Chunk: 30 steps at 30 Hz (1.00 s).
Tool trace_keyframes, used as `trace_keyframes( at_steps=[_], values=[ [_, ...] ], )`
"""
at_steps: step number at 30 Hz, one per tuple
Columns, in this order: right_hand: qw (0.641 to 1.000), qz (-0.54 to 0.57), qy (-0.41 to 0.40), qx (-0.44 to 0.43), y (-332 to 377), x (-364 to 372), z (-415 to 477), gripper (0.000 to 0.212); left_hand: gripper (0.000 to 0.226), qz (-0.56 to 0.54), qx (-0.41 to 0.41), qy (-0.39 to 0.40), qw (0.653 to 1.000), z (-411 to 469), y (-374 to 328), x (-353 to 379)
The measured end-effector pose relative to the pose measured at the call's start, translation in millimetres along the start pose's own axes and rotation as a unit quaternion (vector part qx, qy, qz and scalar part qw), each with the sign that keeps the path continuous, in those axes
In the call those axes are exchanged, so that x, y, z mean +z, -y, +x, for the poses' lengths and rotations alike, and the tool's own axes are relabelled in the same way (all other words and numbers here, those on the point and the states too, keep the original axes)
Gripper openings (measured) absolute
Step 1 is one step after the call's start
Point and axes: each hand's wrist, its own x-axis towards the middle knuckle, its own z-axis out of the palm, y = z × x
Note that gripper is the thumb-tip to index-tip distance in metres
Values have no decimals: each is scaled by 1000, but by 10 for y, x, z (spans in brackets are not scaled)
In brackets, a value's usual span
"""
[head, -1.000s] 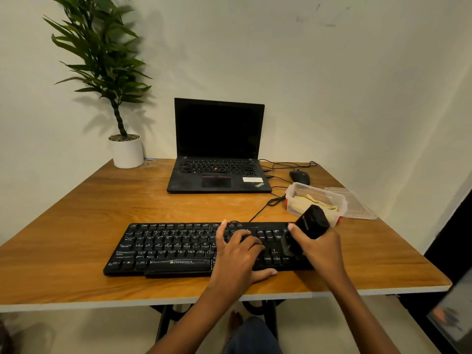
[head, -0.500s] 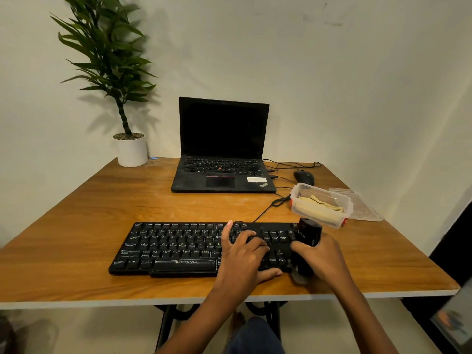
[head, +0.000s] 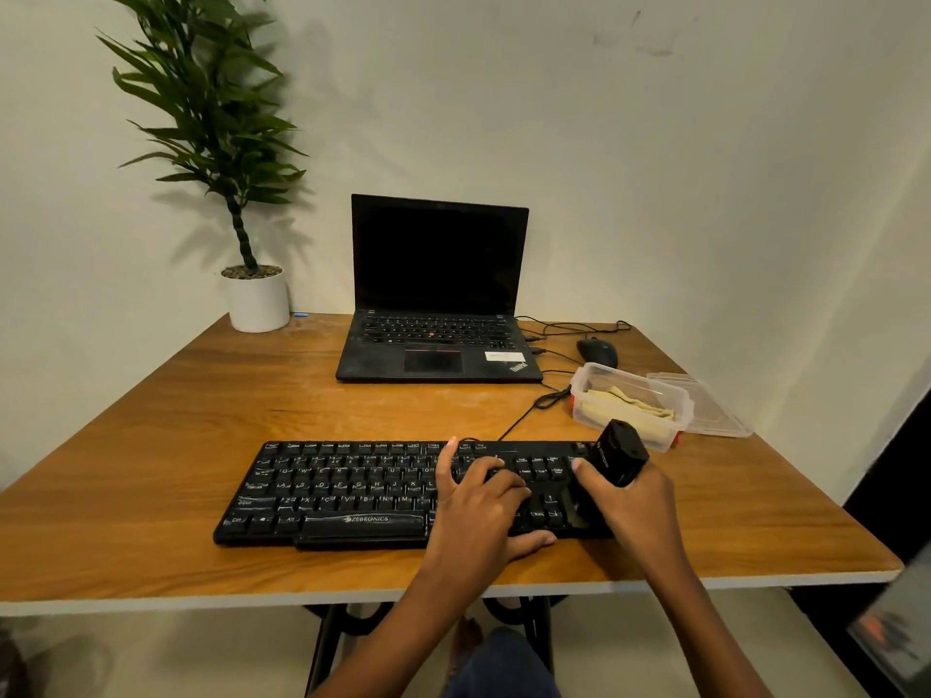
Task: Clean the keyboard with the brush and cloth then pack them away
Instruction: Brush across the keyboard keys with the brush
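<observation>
Your right hand [head: 629,501] has drawn the brush [head: 617,458] away from the near edge of the keyboard [head: 342,488]. Half a second ago it stood nearly upright; its top now leans toward 1 o'clock over the right-hand keys. Those fingers are wrapped firmly round the brush's black body, thumb on its left side. The working end is hidden behind your hand, so whether the bristles touch the keys cannot be told.

Your left hand [head: 478,506], at 9 o'clock from the right one, grips nothing. Its loosely bent fingers press on the keys right of centre and the thumb lies along the keyboard's near edge. That looks like bracing, so the strokes do not push the keyboard about the surface [head: 176,445]. The brushing is probably in hand and only at the right end; the left keys remain to be done.

At 1 o'clock from the keyboard's right end stands an open clear container [head: 584,395], just beyond the brush top. The pale cloth [head: 629,400] lies crumpled inside, not yet taken out. Its lid [head: 705,410] lies flat just beside it at 3 o'clock, so the box stands ready for packing away.

Farther off, a black mouse [head: 597,351] sits at 12 o'clock from the container. An open laptop [head: 438,294] with a dark screen is beyond the keyboard, and a potted plant [head: 211,118] stands at 10 o'clock by the wall.
</observation>
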Motion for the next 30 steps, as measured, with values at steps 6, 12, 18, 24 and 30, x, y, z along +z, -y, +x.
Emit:
trace_keyframes(
  at_steps=[6, 12, 18, 24, 30],
  values=[
    [994, -64, 87, -15, 127, -105, 161, 21, 57, -2, 0, 7, 1000, -3, -14, 9],
    [946, -40, 319, -34, 202, -74, 483, 35, 56, -4, -7, 14, 1000, -7, 1, 8],
    [854, -214, 471, -53, 217, -292, 837, 35, 58, -15, -15, 9, 1000, 10, -3, -19],
    [848, -190, 482, -110, 318, -169, 828, 55, 57, -21, -20, 9, 1000, 13, 2, -13],
    [813, -231, 525, -101, 395, -313, 942, 53, 57, -21, -18, 1, 1000, 13, -9, -9]
  ],
)
